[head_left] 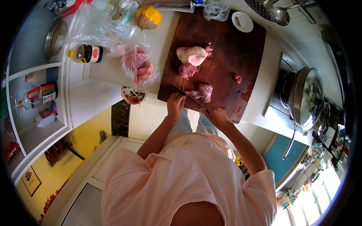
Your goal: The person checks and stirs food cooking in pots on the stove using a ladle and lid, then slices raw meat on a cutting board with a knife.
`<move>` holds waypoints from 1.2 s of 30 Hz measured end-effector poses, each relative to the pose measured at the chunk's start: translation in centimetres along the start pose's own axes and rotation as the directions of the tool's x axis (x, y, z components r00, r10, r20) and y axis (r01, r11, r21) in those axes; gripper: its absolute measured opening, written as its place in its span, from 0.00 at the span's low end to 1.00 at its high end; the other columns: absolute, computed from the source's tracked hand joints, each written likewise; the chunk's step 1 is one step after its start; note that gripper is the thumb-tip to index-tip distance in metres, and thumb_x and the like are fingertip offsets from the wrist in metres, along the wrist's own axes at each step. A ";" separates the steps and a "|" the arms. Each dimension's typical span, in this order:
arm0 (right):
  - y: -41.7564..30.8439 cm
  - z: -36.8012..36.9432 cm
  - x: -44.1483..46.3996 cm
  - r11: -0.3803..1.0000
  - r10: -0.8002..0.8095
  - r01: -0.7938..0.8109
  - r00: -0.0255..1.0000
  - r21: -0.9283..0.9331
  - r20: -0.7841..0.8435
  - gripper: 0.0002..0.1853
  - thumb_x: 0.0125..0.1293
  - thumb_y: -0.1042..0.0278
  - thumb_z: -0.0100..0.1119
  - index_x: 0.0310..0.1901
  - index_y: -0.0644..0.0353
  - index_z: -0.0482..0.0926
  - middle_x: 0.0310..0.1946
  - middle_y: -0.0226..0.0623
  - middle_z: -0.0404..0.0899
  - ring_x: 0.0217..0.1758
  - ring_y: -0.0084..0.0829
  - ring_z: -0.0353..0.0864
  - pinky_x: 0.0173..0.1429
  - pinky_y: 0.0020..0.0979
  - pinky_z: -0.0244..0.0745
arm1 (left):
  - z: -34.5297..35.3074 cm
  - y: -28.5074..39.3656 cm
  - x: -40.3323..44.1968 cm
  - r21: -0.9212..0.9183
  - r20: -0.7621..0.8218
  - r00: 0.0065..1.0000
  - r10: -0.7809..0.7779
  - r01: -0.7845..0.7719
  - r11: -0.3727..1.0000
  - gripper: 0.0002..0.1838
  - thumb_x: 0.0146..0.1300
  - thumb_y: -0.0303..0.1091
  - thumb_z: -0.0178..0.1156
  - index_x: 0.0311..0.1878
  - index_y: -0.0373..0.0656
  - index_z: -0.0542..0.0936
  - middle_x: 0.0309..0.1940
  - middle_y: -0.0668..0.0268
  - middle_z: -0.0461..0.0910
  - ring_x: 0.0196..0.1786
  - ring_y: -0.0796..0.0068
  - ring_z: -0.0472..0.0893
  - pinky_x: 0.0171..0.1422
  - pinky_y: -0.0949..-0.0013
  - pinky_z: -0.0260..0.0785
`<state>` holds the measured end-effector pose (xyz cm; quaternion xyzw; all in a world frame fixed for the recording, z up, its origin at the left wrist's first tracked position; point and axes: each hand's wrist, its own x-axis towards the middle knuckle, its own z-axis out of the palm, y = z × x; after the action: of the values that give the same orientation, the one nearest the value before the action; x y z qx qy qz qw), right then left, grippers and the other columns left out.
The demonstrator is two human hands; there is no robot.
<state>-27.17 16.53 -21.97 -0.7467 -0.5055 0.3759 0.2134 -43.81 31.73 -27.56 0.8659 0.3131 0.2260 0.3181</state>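
Note:
A dark wooden cutting board [226,56] lies on the counter. My right hand [218,116] is closed round the handle end of a knife [188,96], whose blade slants toward the upper left over the board's near edge. Close to the blade, my left hand [176,105] has its fingers curled together; what they hold, if anything, is hidden. A small piece of raw meat [205,92] lies just beyond the blade. Further up are a large pale piece [193,55] and a red piece [187,70]. A small scrap [238,78] sits to the right.
A small white dish [242,22] stands at the board's far right corner. Left of the board are bagged meat [136,64], a cut pumpkin [148,18], a sauce bottle [88,54] and a bowl [132,95] of scraps. A lidded pan [307,98] is on the right.

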 end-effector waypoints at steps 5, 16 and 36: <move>-1.8 0.0 1.5 0.999 0.017 -0.016 0.999 0.027 -0.040 0.11 0.64 0.64 0.58 0.43 0.62 0.74 0.26 0.52 0.78 0.32 0.54 0.78 0.34 0.46 0.73 | -0.4 -0.1 -0.3 0.017 -0.018 0.999 -0.030 0.030 0.999 0.04 0.55 0.25 0.59 0.35 0.42 0.80 0.30 0.57 0.76 0.36 0.52 0.75 0.39 0.55 0.69; -2.0 -1.0 -4.7 0.993 0.035 -0.022 0.993 0.114 -0.115 0.09 0.63 0.68 0.58 0.38 0.63 0.72 0.29 0.53 0.76 0.33 0.54 0.77 0.35 0.47 0.71 | -1.6 0.4 -1.1 -0.082 0.024 0.998 -0.061 0.063 0.995 0.07 0.57 0.25 0.59 0.38 0.44 0.82 0.29 0.59 0.76 0.36 0.55 0.75 0.40 0.56 0.69; 0.0 0.5 -9.5 0.989 0.130 -0.127 0.990 0.070 -0.045 0.08 0.63 0.67 0.59 0.38 0.61 0.74 0.30 0.49 0.78 0.33 0.52 0.79 0.35 0.46 0.75 | -2.2 -1.4 -1.8 -0.031 0.117 0.993 0.000 0.003 1.000 0.02 0.55 0.24 0.60 0.32 0.39 0.78 0.30 0.59 0.75 0.36 0.55 0.75 0.41 0.57 0.69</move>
<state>-29.51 7.78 -18.95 -0.7793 -0.4381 0.3868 0.2260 -46.87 32.23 -27.33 0.8723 0.2909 0.1795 0.3495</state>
